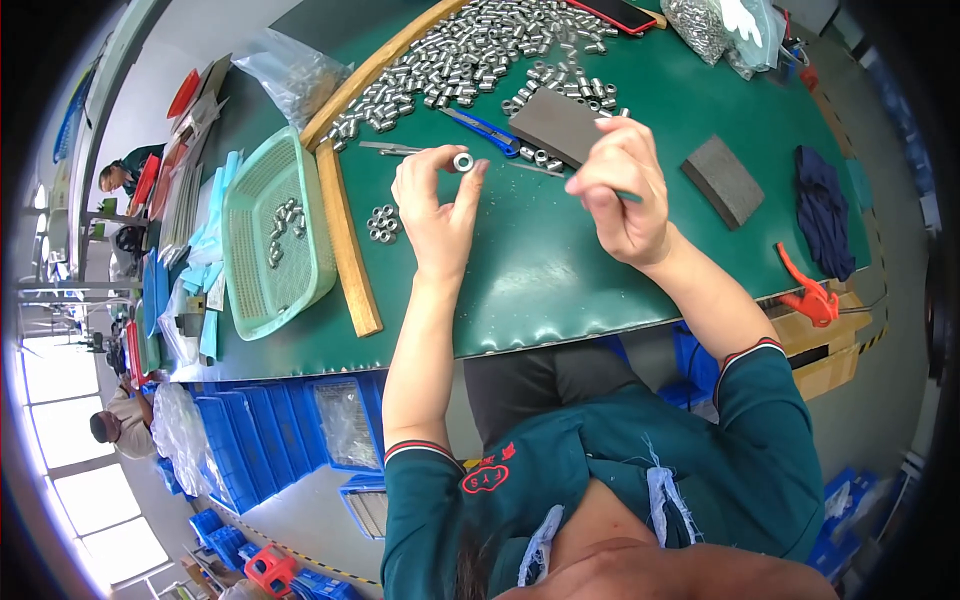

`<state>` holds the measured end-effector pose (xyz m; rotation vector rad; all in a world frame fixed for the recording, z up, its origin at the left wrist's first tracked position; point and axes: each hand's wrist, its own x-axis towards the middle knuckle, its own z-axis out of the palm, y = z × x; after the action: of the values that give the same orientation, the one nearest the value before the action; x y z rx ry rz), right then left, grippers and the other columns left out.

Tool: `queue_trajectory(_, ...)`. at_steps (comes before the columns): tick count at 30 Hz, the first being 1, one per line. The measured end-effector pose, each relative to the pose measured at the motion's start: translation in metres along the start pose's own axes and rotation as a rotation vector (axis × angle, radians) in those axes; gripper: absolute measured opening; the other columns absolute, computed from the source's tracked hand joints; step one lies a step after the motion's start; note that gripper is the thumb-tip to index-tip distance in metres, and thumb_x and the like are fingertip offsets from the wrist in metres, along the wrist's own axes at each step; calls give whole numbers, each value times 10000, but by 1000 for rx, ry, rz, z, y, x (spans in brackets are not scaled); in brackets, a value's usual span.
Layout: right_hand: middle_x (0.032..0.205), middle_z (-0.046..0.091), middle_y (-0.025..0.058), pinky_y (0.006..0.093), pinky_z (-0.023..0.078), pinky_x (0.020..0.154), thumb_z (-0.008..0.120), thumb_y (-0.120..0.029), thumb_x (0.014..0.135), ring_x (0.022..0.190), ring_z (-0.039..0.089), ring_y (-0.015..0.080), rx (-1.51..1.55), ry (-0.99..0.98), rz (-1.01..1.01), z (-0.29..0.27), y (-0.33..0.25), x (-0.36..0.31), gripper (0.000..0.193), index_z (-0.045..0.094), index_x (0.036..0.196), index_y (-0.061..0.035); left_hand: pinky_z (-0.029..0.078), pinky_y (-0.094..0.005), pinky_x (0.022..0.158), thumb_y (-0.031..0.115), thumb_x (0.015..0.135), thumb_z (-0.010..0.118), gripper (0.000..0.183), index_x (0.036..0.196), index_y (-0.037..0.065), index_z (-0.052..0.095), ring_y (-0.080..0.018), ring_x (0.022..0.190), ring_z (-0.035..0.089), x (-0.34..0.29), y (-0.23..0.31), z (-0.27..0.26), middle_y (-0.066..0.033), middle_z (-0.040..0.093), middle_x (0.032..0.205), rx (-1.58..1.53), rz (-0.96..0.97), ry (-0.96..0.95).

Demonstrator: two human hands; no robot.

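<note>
My left hand [437, 205] pinches a short, hollow metal sleeve [463, 162] between thumb and fingertips, its round open end turned up. To its right, my right hand [628, 195] is raised over the table with fingers curled together; what they grip, if anything, is too hidden to name. A small cluster of upright sleeves [383, 224] stands left of my left hand. Beyond the hands lie a blue utility knife [482, 131], a thin metal tool [390, 148] and a brown rectangular block [550, 124]. A large heap of similar sleeves [450, 62] covers the far table.
Wooden strips [350, 245] border the heap and a green basket [240, 280] holding several sleeves. Rightward on the green table [530, 290] are a grey block [723, 180], a dark cloth [825, 212] and an orange-red tool [815, 303]. A phone [618, 14] lies far back.
</note>
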<state>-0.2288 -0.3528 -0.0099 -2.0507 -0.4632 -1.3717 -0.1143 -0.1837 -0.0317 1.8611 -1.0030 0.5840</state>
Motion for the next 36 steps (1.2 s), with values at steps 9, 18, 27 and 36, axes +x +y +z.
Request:
queue_trajectory(9,913,596,48,370,373,961,703,-351,764,981,513,238,-88,-795,274,18,2,-12,302,643,891,-83,394,-334,818,129,776,731,247,986,89,608,-196,833,559,-2,-9,3,-21,595,833,-145,-138,88)
queue_trajectory(18,965,594,52,350,411,914,700,-331,783,948,525,228,-58,-775,313,15,-2,-5,300,662,939,-78,383,-347,876,122,759,747,276,991,92,600,-210,897,567,-7,-9,6,-20,637,915,-260,-239,65)
queue_trajectory(27,1143,585,49,305,479,864,522,-316,956,1016,563,119,976,-379,1228,22,-4,-4,392,537,1222,-28,401,-383,908,78,682,797,400,928,96,483,-237,987,586,-11,-1,14,-43,634,957,-436,-7,70)
queue_trajectory(36,1055,593,24,276,464,834,632,-284,890,980,555,89,1086,-386,1251,25,-7,-8,331,577,1113,-46,401,-382,882,4,652,727,364,909,92,486,-223,936,590,-10,13,15,-34,621,963,-154,150,-3)
